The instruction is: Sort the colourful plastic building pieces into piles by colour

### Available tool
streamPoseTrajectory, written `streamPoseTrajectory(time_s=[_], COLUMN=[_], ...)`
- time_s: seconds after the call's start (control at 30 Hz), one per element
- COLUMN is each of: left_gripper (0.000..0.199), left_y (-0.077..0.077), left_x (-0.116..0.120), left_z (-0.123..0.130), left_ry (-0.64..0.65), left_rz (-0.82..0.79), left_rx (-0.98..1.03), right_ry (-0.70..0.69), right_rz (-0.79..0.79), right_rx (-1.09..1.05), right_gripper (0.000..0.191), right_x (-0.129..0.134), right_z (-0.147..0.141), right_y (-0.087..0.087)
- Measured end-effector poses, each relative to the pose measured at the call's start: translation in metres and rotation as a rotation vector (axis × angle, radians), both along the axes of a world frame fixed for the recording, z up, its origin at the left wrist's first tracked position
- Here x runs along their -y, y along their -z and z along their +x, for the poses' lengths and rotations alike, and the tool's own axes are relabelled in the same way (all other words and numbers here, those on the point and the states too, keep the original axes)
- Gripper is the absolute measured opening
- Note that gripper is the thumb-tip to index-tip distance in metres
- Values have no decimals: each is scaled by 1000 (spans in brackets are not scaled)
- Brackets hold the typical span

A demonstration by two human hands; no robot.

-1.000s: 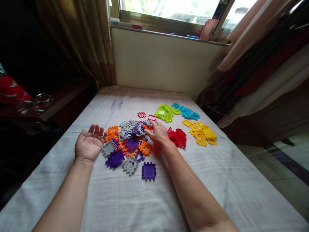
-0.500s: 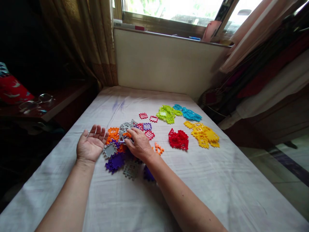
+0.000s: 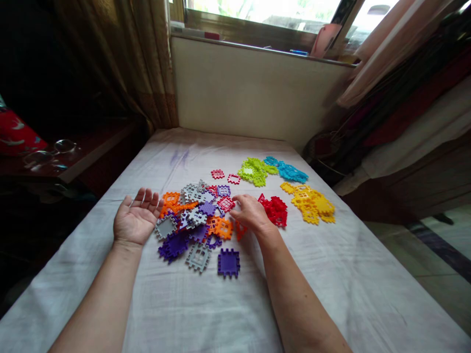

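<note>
Head view: left hand (image 3: 135,221), palm upward, is wide toward the sheet's (image 3: 176,314) left edge; right hand (image 3: 252,213), narrowly parted, is beside one pink tile (image 3: 225,204).

Left hand (image 3: 135,218) is palm up — right hand (image 3: 250,212) palm down.

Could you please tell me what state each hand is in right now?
Left hand: open, palm up, holding nothing.
Right hand: fingers partly curled at the pinkish-red window piece; whether it grips cannot be told.
</note>
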State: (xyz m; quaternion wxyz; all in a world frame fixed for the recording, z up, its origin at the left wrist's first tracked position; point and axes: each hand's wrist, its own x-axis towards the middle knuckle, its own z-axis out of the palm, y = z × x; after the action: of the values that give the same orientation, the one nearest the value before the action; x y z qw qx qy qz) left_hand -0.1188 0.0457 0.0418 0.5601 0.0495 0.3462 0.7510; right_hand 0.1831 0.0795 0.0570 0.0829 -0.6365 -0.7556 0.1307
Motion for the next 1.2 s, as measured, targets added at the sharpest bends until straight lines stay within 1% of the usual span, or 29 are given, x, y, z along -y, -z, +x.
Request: streamPoseTrajectory(time_s=[0.07, 0.23, 0.3, 0.4, 0.47, 0.57, 0.63, 0.7, 0.83, 0.97, 1.03, 1.07, 1.13, 1.2], left_gripper=[30, 33, 33, 33, 32, 33, 33, 32, 31, 33, 34, 33, 32, 32], left_y=[0, -3, -4, -5, -5, -4, -3, -2, -2, -3, -4, -4, -5, -5], left_x=[0, 0, 0, 1, 1, 0, 0, 0, -1, 0, 0, 0, 0, 1], left_z=[1, 3, 3, 3, 3, 3, 3, 2, 2, 2, 3, 3, 3, 3], left_ry=[-1, -16, -15, -13, -14, -13, -12, -12, -16, -26, -27, -25, -21, -14], left_rz=[1, -15, -18, -20, -21, -19, -18, -19, -22, -34, -36, -34, -29, -27], left_rx=[-1, 7, 7, 6, 4, -3, -9, -12, -12, -5, -2, -1, 6, 19], right_ry=[-19, -9, -16, -17, 26, 180, 282, 347, 407, 441, 411, 368, 234, 57], right_rz=[-13, -2, -17, -37, -1, 71, 86, 81, 45, 60, 101, 121, 144, 150], right_rx=[31, 68, 50, -5, -20, 29, 80, 112, 130, 137, 123, 109, 82, 81], right_gripper=[41, 30, 28, 27, 28, 31, 30, 30, 30, 32, 32, 32, 31, 33], right_x=[2, 4, 3, 1, -1, -4, -6, -9, -12, -11, -11, -12, -16, -24], right_z=[-3, -14, -12, -2, 9, 31, 45, 56, 69, 68, 59, 52, 31, 6], right_y=[0, -2, -4, -9, -13, -17, -17, -14, -9, -14, -18, -20, -20, -16])
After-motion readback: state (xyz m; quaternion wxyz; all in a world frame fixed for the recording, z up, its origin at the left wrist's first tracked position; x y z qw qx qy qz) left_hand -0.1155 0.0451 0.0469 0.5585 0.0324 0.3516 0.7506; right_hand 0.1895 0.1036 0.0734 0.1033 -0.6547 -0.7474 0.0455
